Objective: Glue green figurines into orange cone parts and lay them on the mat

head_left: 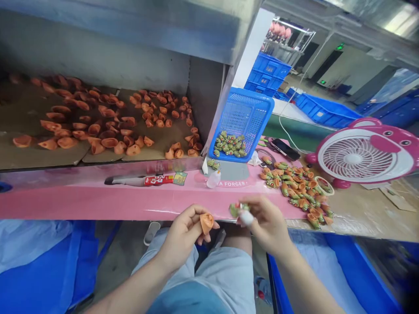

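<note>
**Left hand [181, 235] grips an orange cone [207, 222] above the lap**

The left hand's fingers curl closed around the orange cone, holding it just in front of the table edge. The cone's wide mouth faces up and its tip points down, so its long axis stands nearly upright in view. The right hand [266, 224] is pinched narrow on a small green piece [234, 210] and a white object [246, 217], close to the left hand but not touching it. Fingers hide much of the green piece, so its shape and direction are hard to make out, and the white object cannot be identified. Beyond them lie a pink table [131, 203], a heap of green-and-orange pieces [296, 189], a white squeeze bottle [213, 179] and a blue plastic basket [242, 124] holding more green pieces. Higher up, on a shelf [203, 100], more orange cones [109, 142] lie on cardboard [70, 155], the farthest dim and cut off by the left edge of the view.
</note>
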Available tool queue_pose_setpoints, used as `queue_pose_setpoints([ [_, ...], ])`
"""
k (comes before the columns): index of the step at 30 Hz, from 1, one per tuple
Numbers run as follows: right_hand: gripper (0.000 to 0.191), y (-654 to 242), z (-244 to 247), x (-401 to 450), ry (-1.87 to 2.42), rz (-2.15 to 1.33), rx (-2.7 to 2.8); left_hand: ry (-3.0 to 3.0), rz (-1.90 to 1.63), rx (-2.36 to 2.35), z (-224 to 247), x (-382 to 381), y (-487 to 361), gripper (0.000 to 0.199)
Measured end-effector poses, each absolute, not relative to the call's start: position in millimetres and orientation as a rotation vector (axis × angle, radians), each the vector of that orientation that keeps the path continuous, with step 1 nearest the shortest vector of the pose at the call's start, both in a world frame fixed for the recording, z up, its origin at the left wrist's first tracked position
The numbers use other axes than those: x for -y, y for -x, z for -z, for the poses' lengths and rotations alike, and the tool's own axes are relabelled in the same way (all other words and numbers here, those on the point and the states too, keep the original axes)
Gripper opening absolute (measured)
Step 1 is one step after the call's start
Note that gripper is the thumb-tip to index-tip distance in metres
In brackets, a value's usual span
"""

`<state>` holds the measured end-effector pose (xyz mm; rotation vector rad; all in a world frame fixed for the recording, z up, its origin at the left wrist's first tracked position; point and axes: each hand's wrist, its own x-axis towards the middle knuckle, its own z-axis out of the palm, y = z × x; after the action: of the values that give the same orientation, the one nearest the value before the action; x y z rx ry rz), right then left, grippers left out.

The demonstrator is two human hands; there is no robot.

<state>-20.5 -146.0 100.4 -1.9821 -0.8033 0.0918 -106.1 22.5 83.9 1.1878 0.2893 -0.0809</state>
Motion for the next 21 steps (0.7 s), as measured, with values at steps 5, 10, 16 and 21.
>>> queue_pose_setpoints([
  [5,0.022,53.5,-118.4,150.4,2.025,0.350,1.193,-1.249,0.140,-0.200,-91.3,-11.1,106.6,0.004],
  [10,0.025,55.4,-114.2,153.0,2.010,0.368,1.348,-1.274,0.189,-0.159,-94.5,-5.8,109.0,0.005],
  [16,0.025,57.0,-111.1,154.9,2.004,0.316,1.405,-1.302,0.213,-0.162,-97.0,-5.8,109.8,0.003],
  [21,0.022,55.8,-109.2,155.4,2.027,0.291,1.413,-1.288,0.216,-0.150,-97.8,-3.8,108.8,0.005],
])
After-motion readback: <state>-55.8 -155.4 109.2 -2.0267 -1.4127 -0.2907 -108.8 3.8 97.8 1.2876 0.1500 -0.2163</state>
